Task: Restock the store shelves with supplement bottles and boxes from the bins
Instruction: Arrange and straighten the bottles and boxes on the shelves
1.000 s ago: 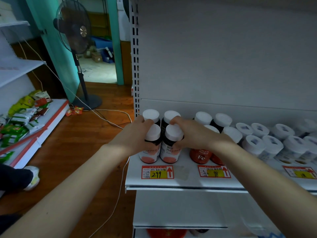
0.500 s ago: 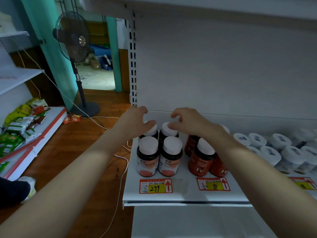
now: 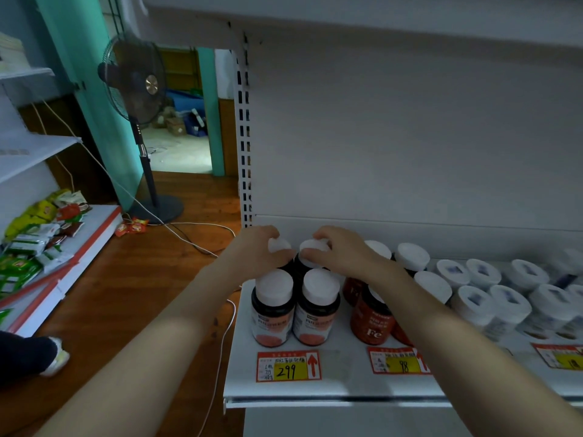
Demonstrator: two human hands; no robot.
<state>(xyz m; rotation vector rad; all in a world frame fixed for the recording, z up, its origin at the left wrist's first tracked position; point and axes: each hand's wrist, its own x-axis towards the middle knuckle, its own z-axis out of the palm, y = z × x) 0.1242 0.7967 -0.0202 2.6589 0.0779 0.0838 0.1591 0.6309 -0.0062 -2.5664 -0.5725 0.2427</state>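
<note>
While the head view looks down on the shelf [image 3: 347,383], your left hand [image 3: 255,250] curls over the rear left bottle [image 3: 279,246] and your right hand [image 3: 340,250] over the rear right bottle [image 3: 312,247], behind two front bottles [image 3: 273,307]. This block of four looks nearly settled above the 299 tag [image 3: 288,365]. No bins show, so the remaining stock can't be judged.

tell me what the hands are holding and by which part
By their white caps: left hand grips the rear left bottle, right hand the rear right bottle.
</note>
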